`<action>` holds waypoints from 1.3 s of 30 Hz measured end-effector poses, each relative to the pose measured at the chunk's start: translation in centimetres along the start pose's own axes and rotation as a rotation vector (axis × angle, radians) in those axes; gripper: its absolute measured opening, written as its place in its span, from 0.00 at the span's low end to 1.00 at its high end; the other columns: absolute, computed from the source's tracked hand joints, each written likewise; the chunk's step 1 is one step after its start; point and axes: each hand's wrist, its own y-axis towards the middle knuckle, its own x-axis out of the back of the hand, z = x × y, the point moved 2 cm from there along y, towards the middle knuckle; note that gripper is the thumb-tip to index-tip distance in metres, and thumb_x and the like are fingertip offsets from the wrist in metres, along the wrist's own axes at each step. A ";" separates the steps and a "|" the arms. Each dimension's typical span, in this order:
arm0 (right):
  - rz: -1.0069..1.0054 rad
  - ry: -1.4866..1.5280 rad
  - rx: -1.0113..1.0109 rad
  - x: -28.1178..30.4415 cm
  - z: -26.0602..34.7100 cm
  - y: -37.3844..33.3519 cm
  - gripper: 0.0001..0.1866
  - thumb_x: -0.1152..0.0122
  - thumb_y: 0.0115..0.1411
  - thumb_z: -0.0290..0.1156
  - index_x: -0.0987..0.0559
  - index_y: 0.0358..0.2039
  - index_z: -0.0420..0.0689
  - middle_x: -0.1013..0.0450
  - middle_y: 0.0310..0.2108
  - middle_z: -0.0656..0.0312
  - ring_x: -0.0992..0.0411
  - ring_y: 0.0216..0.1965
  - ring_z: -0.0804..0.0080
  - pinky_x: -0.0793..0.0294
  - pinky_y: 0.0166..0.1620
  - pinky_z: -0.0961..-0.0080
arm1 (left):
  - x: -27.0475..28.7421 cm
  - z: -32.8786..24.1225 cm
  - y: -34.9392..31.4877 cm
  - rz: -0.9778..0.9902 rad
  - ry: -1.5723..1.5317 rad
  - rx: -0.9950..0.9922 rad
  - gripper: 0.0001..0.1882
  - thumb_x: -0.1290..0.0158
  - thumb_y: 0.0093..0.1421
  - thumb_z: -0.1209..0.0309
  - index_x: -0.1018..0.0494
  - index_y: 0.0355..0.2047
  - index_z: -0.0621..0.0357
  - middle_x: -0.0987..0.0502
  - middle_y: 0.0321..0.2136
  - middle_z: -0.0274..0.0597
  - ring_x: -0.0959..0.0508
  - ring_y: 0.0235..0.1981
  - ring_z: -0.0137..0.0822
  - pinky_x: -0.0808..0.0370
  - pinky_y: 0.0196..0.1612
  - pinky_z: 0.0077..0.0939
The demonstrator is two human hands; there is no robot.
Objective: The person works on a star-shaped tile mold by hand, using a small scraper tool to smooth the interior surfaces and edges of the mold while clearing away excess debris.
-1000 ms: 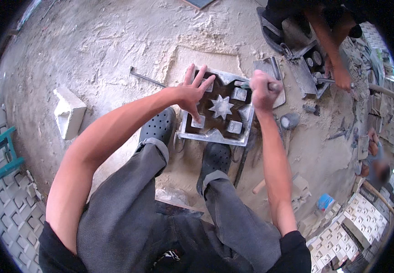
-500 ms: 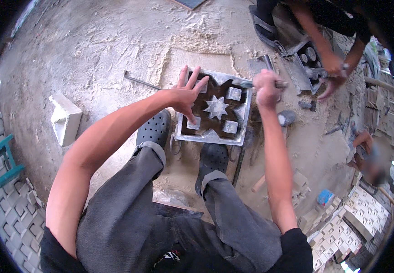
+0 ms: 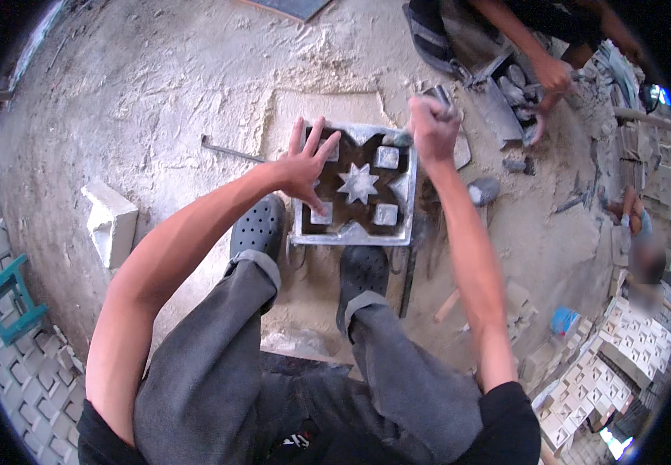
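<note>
A square metal mould (image 3: 353,237) lies on the floor just beyond my feet. A star-shaped block (image 3: 358,184) stands at its centre, with small square blocks (image 3: 386,157) around it. My left hand (image 3: 304,172) rests on the mould's left side, fingers spread, thumb by the near-left block. At the far-right corner my right hand (image 3: 434,132) is closed round a brush (image 3: 402,139). The brush's dark tip touches the mould's inner edge; its handle is mostly hidden in the fist. Beyond the fist a trowel (image 3: 462,149) lies on the floor, partly covered by my hand.
A co-worker's hand (image 3: 554,77) works over another metal mould (image 3: 498,108) at the far right. A white cast block (image 3: 110,225) and a thin metal bar (image 3: 231,149) lie left. Patterned tiles (image 3: 583,387) are stacked at the near right, beside a blue container (image 3: 564,320).
My right hand has moved away from me and inward, bringing the brush along the mould's far-right corner. My left hand stays on the mould. The co-worker's hands have shifted over their mould.
</note>
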 end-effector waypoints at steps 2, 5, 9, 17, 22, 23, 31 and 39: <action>-0.014 0.022 -0.010 -1.4 3.6 -0.2 0.21 0.45 0.58 0.24 0.41 0.11 0.42 0.45 0.11 0.74 0.49 0.17 0.88 0.52 0.19 0.75 | -0.3 0.4 -0.8 0.032 -0.025 -0.001 0.81 0.30 0.28 0.38 0.74 0.68 0.55 0.79 0.65 0.71 0.80 0.62 0.79 0.66 0.65 0.67; -0.012 0.006 0.172 -0.9 4.1 -1.2 0.19 0.44 0.58 0.24 0.38 0.13 0.41 0.43 0.12 0.73 0.47 0.17 0.87 0.50 0.19 0.76 | -0.4 0.0 -0.6 -0.027 -0.042 -0.001 0.78 0.27 0.29 0.44 0.72 0.69 0.49 0.79 0.67 0.62 0.79 0.64 0.75 0.49 0.62 0.71; 0.125 -0.108 0.062 -1.5 1.0 -1.7 0.18 0.44 0.59 0.25 0.36 0.13 0.40 0.43 0.12 0.71 0.44 0.18 0.87 0.46 0.20 0.77 | -0.7 0.0 0.0 -0.043 -0.008 -0.003 0.78 0.28 0.29 0.43 0.72 0.69 0.50 0.79 0.67 0.63 0.80 0.63 0.76 0.50 0.62 0.71; -0.049 0.037 0.123 0.2 -0.1 -2.7 0.20 0.45 0.60 0.26 0.40 0.13 0.39 0.46 0.13 0.73 0.49 0.18 0.86 0.52 0.20 0.75 | -0.1 -0.5 -0.2 0.022 -0.010 -0.014 0.80 0.29 0.29 0.40 0.73 0.69 0.54 0.78 0.66 0.69 0.78 0.63 0.79 0.64 0.65 0.67; -0.045 0.118 -0.019 -1.0 1.0 -2.1 0.20 0.46 0.60 0.26 0.38 0.12 0.42 0.42 0.13 0.73 0.47 0.17 0.87 0.49 0.20 0.77 | -0.3 0.3 -0.7 0.005 -0.029 -0.020 0.80 0.29 0.29 0.40 0.73 0.69 0.55 0.78 0.66 0.69 0.78 0.63 0.79 0.65 0.65 0.66; -0.065 0.190 -0.031 -1.2 2.7 -1.8 0.20 0.46 0.60 0.25 0.38 0.12 0.43 0.41 0.13 0.73 0.46 0.18 0.87 0.49 0.20 0.78 | -0.2 0.3 -0.9 0.007 -0.036 -0.014 0.80 0.29 0.29 0.40 0.73 0.69 0.55 0.78 0.66 0.69 0.78 0.63 0.79 0.65 0.65 0.66; 0.074 -0.007 0.052 -2.5 -0.6 -1.6 0.20 0.46 0.58 0.25 0.39 0.12 0.42 0.43 0.12 0.74 0.45 0.16 0.86 0.49 0.20 0.77 | 0.5 -0.1 -0.6 0.026 -0.040 -0.009 0.80 0.29 0.29 0.39 0.73 0.69 0.55 0.78 0.66 0.69 0.78 0.63 0.78 0.65 0.66 0.65; 0.069 0.069 0.054 -2.2 -2.1 -3.5 0.19 0.45 0.56 0.27 0.36 0.10 0.40 0.39 0.13 0.72 0.44 0.17 0.84 0.48 0.22 0.78 | 0.1 -0.5 0.0 0.021 -0.025 -0.019 0.81 0.29 0.27 0.39 0.73 0.69 0.55 0.77 0.66 0.70 0.78 0.63 0.78 0.66 0.66 0.65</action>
